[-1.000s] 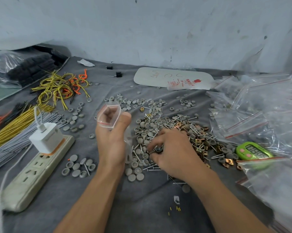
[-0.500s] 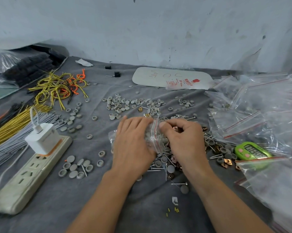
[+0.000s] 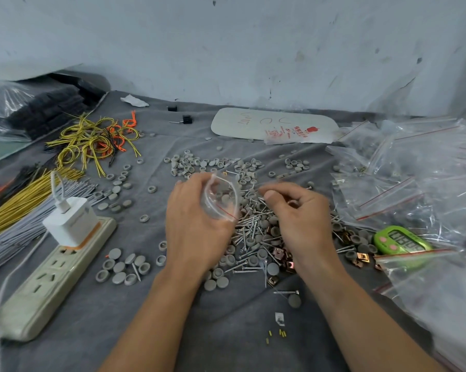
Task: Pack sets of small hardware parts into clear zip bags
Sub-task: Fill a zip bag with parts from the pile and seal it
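The left hand grips the limp zip bag, the right hand's grip unreadable; parts may miss the sagging mouth.

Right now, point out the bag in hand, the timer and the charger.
bag [image 3: 221, 198]: head view, clear middle panel.
timer [image 3: 404, 241]: head view, display.
charger [image 3: 71, 222]: head view, white body.

Grey surface, grey caps, silver screws, copper clips, lime-green timer with pink buttons, yellow and orange wires, clear red-striped bag.
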